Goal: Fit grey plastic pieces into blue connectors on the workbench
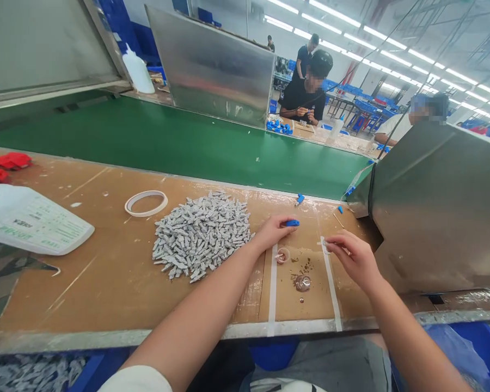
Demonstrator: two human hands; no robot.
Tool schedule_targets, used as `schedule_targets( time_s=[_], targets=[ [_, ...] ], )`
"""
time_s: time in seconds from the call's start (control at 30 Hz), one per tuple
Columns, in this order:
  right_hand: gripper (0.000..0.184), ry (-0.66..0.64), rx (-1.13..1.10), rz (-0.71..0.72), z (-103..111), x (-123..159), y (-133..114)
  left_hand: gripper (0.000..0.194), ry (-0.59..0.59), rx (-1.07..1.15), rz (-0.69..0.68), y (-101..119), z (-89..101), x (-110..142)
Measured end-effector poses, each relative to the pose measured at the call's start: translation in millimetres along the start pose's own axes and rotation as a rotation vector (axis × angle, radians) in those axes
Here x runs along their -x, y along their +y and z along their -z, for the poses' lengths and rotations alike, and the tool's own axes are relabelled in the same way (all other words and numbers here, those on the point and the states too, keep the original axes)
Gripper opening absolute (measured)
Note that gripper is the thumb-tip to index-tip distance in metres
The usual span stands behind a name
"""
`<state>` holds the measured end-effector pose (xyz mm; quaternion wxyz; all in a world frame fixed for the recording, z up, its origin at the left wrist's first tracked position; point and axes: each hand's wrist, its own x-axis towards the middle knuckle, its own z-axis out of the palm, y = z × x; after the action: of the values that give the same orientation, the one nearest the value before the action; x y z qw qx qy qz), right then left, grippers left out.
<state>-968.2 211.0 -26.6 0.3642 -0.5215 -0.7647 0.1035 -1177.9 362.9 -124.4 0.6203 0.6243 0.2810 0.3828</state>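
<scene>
My left hand [274,230] is closed, with a small blue plastic piece [292,222] between its fingertips, just right of a big heap of small grey parts [202,234]. To the right, my right hand [357,256] is in a pinch over a white tape strip [330,277]. A tiny pale thing [325,246] shows at its fingertips, too small to name. Between and below the hands are a small round cup [282,256] and a clear, shiny lump or jar [302,282] amid brown specks on a taped-down cardboard sheet [286,310].
A green conveyor belt [179,141] runs behind the bench. On the bench lie a tape roll [128,207], a large white bottle [36,220], red pieces [10,161] and blue bits [299,200]. A metal panel [441,218] borders the right side. Co-workers sit across the belt.
</scene>
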Motion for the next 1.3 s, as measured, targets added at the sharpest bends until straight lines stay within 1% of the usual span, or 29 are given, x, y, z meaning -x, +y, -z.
schedule_targets(
  time_s=[0.07, 0.13, 0.23, 0.33, 0.47, 0.6, 0.87, 1.0, 1.07, 1.13, 1.2, 1.3],
  targets=[
    [0.021, 0.138, -0.174, -0.16, -17.1, -8.6, 17.3, 0.027, -0.007, -0.048, -0.045, 0.5, 1.4, -0.9],
    [0.026, 0.22, -0.344, -0.28, -36.8, -16.1, 33.5, 0.027, -0.021, -0.054, -0.032, 0.9, 1.8, -0.5],
    [0.034, 0.291, -0.522, -0.394, -62.2, -21.4, 50.7, 0.033, -0.048, -0.009, 0.063, 1.5, 0.9, 1.3],
    [0.038, 0.316, -0.615, -0.459, -75.4, -20.0, 58.5, 0.038, -0.07, 0.021, 0.12, 3.0, -0.4, 2.8],
    [0.038, 0.302, -0.691, -0.482, -78.5, -16.2, 60.8, 0.041, -0.094, 0.013, 0.136, 6.3, -1.8, 3.6],
    [0.038, 0.278, -0.71, -0.478, -79.1, -14.8, 59.6, 0.037, -0.105, -0.024, 0.129, 8.0, -3.0, 3.6],
    [0.04, 0.303, -0.694, -0.478, -80.5, -12.1, 55.5, 0.033, -0.106, -0.045, 0.124, 9.1, -3.2, 3.2],
    [0.04, 0.317, -0.71, -0.474, -80.4, -11.7, 53.8, 0.035, -0.124, -0.063, 0.118, 10.3, -4.2, 5.2],
    [0.041, 0.32, -0.721, -0.483, -79.5, -12.1, 53.0, 0.036, -0.108, -0.09, 0.114, 10.7, -4.9, 6.5],
    [0.042, 0.33, -0.739, -0.495, -78.2, -12.7, 52.7, 0.035, -0.072, -0.141, 0.094, 11.3, -5.3, 7.2],
    [0.043, 0.337, -0.765, -0.507, -77.3, -13.1, 53.0, 0.032, -0.036, -0.21, 0.045, 12.4, -5.1, 7.3],
    [0.044, 0.342, -0.813, -0.519, -77.9, -13.2, 54.8, 0.028, -0.024, -0.302, -0.032, 15.6, -3.9, 7.3]
  ],
)
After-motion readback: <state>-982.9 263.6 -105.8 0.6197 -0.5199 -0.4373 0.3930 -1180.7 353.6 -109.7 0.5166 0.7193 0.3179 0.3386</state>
